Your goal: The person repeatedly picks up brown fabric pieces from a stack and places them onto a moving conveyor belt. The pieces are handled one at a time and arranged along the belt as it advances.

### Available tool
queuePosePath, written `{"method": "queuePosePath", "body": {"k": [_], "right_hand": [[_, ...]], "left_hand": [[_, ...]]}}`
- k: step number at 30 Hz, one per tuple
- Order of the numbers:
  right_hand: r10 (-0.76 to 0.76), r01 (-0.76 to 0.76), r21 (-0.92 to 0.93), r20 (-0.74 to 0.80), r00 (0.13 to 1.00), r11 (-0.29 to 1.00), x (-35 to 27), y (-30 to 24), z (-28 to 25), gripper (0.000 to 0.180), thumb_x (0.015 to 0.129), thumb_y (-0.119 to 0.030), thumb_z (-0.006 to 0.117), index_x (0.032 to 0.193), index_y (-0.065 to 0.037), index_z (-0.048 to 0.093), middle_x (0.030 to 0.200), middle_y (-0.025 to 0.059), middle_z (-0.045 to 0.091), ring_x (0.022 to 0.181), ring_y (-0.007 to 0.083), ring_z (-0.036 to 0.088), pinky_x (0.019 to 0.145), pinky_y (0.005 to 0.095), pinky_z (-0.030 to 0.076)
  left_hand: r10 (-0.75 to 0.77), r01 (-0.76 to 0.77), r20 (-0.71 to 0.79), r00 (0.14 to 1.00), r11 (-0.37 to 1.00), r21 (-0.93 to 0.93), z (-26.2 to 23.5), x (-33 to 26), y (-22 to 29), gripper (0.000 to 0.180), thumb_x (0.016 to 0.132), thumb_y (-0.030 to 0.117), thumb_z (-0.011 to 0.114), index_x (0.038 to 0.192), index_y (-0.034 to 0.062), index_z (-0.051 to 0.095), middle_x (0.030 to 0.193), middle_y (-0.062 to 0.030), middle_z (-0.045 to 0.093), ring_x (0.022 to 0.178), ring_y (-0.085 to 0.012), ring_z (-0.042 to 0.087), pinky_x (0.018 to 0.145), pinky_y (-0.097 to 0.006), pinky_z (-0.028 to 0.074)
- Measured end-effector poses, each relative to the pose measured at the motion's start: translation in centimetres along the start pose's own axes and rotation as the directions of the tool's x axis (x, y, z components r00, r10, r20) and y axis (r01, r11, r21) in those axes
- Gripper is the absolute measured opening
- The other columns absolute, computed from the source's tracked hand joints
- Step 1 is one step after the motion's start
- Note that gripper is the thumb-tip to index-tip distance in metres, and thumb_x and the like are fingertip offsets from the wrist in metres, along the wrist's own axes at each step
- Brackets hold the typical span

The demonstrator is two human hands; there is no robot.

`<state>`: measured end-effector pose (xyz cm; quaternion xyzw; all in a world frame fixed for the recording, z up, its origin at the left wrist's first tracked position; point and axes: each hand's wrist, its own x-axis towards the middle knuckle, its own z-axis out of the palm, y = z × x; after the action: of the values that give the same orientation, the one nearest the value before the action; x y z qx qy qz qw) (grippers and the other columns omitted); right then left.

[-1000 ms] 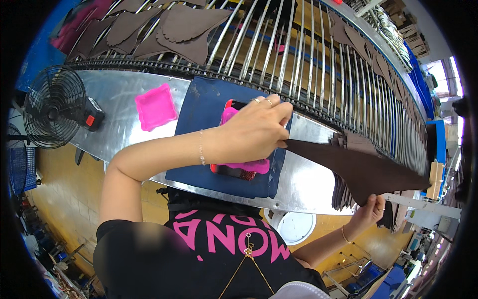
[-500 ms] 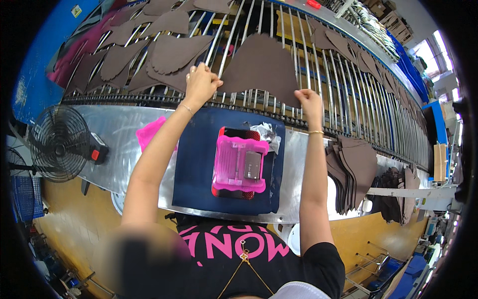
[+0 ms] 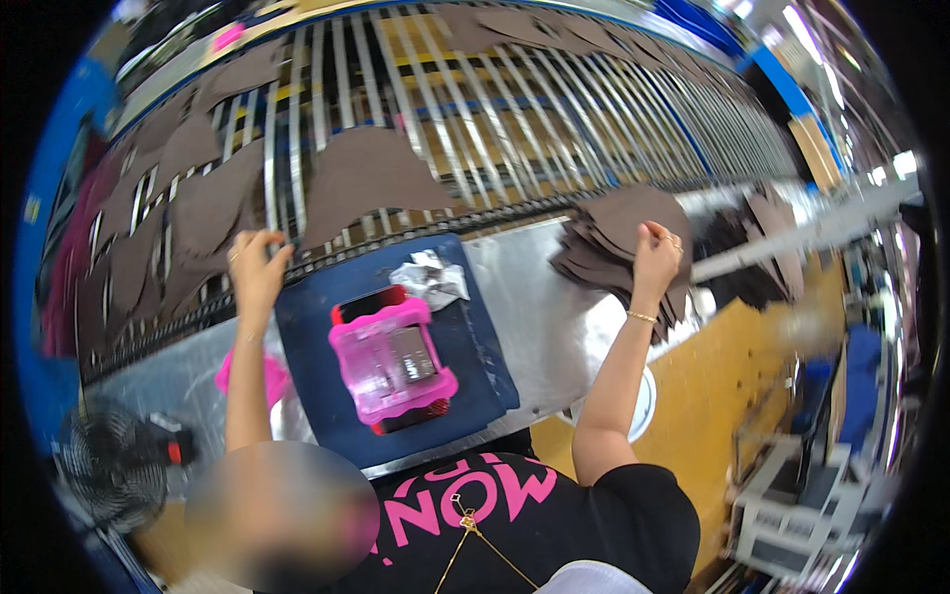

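Observation:
A brown bell-shaped cut piece lies flat across the metal rods of the rack, its lower edge by the chain rail. My left hand is beside that piece's lower left corner, fingers bent and somewhat apart, holding nothing visible. Over to the right, my right hand is above a fanned stack of similar brown pieces. Its thumb and fingers are drawn together against the top of the stack; whether they pinch a piece is hidden.
Between my arms, a pink tray holding a grey box rests on a red-and-black item on a dark blue mat. Crumpled silvery wrap lies nearby. A black fan stands left. More brown pieces cover the rack's left part.
Both hands have left the bell-shaped piece, which now lies on the rods. My right hand has moved right to the stack. The whole view has turned and shifted right.

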<state>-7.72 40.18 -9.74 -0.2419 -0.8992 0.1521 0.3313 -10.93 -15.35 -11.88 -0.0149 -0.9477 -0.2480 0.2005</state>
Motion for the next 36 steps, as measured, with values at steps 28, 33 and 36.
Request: {"method": "queuePosePath", "body": {"k": [28,33,36], "right_hand": [[-0.305,-0.039,0.901,0.186,0.934,0.432,-4.5,-17.7,-12.0,0.026,0.095,-0.023,0.054,0.098,0.003,0.054,0.079,0.0083,0.061,0.056,0.0097,0.059,0.041,0.0218,0.05],[-0.601,-0.039,0.931,0.266,0.753,0.363,-9.1,-21.3,-9.5,0.022,0.089,-0.012,0.062,0.103,0.004,0.054,0.083,0.0108,0.065,0.071,0.0163,0.064,0.061,0.0259,0.051],[-0.754,-0.014,0.913,0.344,0.56,0.407,-11.5,-22.0,-8.4,0.023,0.08,-0.008,0.071,0.1,0.001,0.063,0.084,0.0132,0.068,0.08,0.0194,0.065,0.068,0.0265,0.05]], "left_hand": [[-0.043,-0.024,-0.079,0.996,0.717,-0.697,-8.3,-3.1,14.6,0.046,0.083,0.02,0.071,0.122,0.0016,0.056,0.111,-0.0087,0.054,0.098,-0.0142,0.056,0.076,-0.026,0.047],[-0.21,0.113,-0.041,0.977,0.67,-0.733,-15.4,-5.4,11.0,0.018,0.089,0.014,0.063,0.098,-0.0015,0.063,0.077,-0.0003,0.062,0.054,-0.0047,0.055,0.045,-0.017,0.041],[-0.297,0.17,-0.118,0.948,0.782,-0.6,-19.8,-8.0,8.3,0.018,0.088,0.015,0.065,0.099,0.0,0.065,0.073,0.0004,0.061,0.05,-0.0021,0.051,0.044,-0.013,0.037]]}}
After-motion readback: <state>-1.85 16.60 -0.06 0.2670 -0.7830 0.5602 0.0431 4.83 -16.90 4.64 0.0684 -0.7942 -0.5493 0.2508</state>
